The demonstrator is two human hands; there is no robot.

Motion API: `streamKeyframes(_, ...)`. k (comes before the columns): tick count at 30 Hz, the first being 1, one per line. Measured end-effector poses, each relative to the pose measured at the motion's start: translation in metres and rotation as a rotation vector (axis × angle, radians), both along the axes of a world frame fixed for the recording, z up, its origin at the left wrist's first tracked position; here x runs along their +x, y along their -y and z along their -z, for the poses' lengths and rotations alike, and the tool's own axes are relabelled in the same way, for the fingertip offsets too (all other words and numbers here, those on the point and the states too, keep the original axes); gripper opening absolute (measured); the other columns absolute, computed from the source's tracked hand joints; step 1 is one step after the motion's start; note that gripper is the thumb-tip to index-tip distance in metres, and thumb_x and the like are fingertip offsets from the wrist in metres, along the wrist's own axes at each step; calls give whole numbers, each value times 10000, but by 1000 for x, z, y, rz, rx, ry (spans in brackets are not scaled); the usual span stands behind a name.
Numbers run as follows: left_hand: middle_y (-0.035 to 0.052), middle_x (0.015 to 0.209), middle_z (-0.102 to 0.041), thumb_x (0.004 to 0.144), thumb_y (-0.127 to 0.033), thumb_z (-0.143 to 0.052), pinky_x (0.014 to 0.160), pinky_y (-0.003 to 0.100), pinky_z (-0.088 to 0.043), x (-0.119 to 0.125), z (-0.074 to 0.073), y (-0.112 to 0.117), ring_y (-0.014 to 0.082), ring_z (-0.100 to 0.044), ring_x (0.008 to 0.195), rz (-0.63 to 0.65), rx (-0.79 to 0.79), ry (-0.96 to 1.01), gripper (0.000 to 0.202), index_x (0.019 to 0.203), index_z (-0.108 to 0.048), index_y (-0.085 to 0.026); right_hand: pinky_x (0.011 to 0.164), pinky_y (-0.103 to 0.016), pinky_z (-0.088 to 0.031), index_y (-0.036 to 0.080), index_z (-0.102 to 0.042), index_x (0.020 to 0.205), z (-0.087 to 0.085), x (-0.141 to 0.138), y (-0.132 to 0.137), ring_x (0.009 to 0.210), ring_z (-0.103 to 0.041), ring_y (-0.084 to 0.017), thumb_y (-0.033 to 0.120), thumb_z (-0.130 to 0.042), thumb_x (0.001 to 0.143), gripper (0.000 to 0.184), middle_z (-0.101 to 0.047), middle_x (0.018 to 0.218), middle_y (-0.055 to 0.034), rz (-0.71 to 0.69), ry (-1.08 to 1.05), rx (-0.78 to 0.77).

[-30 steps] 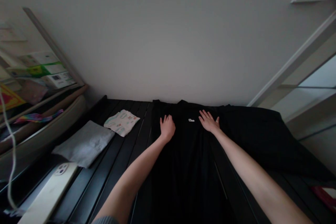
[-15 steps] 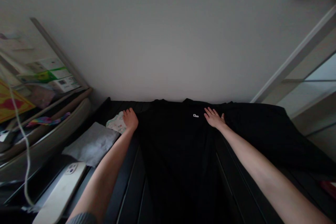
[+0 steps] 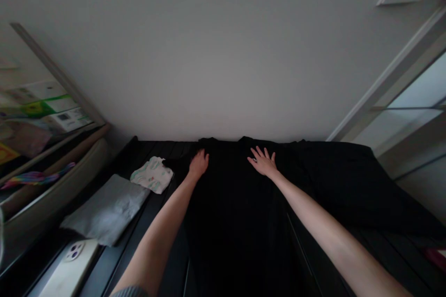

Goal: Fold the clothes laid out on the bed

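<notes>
A black garment [image 3: 240, 213] lies spread over a black slatted table [image 3: 142, 222] that stands against a grey wall. My left hand [image 3: 198, 164] rests on the garment's far left part near the collar, its fingers curled and pressed into the cloth. My right hand [image 3: 263, 162] lies flat on the garment just right of the collar with its fingers spread. The white label seen near the collar is hidden under my right hand.
A small folded white patterned cloth [image 3: 152, 175] and a folded grey cloth [image 3: 106, 209] lie on the table's left side. A white phone [image 3: 69, 267] lies at the near left. Cluttered shelves [image 3: 38, 148] stand at the left, a window frame [image 3: 400, 116] at the right.
My left hand went out to the left by the patterned cloth, then came back onto the garment's left shoulder. My right hand slid a little left, over the white label.
</notes>
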State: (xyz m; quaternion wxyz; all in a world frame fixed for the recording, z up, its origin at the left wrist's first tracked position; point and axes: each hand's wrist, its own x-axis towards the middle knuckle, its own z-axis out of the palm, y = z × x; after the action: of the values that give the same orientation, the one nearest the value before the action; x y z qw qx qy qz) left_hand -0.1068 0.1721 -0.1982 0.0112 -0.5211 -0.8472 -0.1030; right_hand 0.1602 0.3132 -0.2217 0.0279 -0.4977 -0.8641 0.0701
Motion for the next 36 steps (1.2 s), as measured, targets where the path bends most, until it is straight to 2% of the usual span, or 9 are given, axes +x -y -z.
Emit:
streamKeyframes(5, 151, 1496, -360, 944, -361, -285, 1060, 483, -340, -63, -1, -2, 314, -332, 1366, -269, -35, -36, 530, 1395, -429, -123, 1004, -768, -31, 316, -152, 1511, 10, 5, -1, 1426, -58, -396, 691, -147, 891, 724, -103, 1594, -20, 67, 38, -28)
streamKeyframes(8, 149, 1499, -356, 929, -387, -307, 1071, 497, -313, -76, -1, -5, 334, -315, 1371, -270, -51, -61, 555, 1393, -439, -113, 978, -790, -54, 332, -169, 1506, 7, 5, 7, 1420, -58, -414, 712, -124, 878, 735, -112, 1593, -18, 115, 36, -18)
streamKeyframes(13, 76, 1454, -446, 908, -539, -328, 1089, 661, -7, -94, -8, 3, 380, -101, 1432, -206, -132, -249, 583, 1379, -475, -229, 936, -816, -96, 298, -146, 1516, 10, 14, 34, 1404, -53, -459, 747, -109, 851, 804, -89, 1594, -60, 198, 39, -22)
streamKeyframes(16, 101, 1482, -400, 915, -542, -332, 1090, 655, 39, -95, -16, 14, 381, -62, 1437, -241, -148, -270, 601, 1383, -471, -192, 939, -816, -89, 286, -137, 1519, 14, 22, 42, 1407, -28, -462, 764, -114, 837, 833, -67, 1596, -69, 181, 48, -27)
streamKeyframes(21, 127, 1518, -327, 941, -360, -358, 1161, 513, -59, -36, -25, 26, 296, -130, 1444, -12, 28, -285, 475, 1335, -503, -138, 988, -781, -89, 312, -133, 1515, 9, 28, 18, 1427, -36, -407, 737, -117, 859, 782, -61, 1599, -30, 115, 51, -54)
streamKeyframes(27, 72, 1402, -497, 909, -263, -442, 1128, 410, -260, 64, -27, 71, 227, -306, 1386, 627, -35, 64, 358, 1237, -571, -197, 1032, -741, -87, 268, -152, 1514, -12, 26, 9, 1437, -61, -369, 625, -187, 921, 693, -116, 1591, -69, 68, 34, -72)
streamKeyframes(31, 62, 1477, -408, 884, -287, -495, 1130, 435, -254, 95, -36, 119, 237, -249, 1413, 766, -88, 174, 491, 1370, -445, -237, 1139, -571, -80, 153, -263, 1486, -30, 23, 71, 1447, -103, -287, 480, -319, 931, 647, -174, 1574, -123, -167, -69, 52)
streamKeyframes(33, 45, 1512, -355, 888, -263, -470, 1141, 441, -231, 99, -43, 141, 223, -258, 1413, 800, -152, 207, 510, 1394, -412, -272, 1160, -480, -132, 189, -336, 1460, -37, 29, 116, 1447, -130, -257, 448, -385, 909, 612, -152, 1584, -82, -394, -98, -16)
streamKeyframes(36, 17, 1544, -292, 830, -169, -464, 1155, 476, -184, 91, -53, 171, 222, -230, 1425, 785, -257, 222, 619, 1424, -364, -313, 1149, -523, -144, 294, -266, 1488, -43, 56, 176, 1449, -103, -280, 483, -439, 885, 656, -62, 1598, -22, -575, -78, -195)
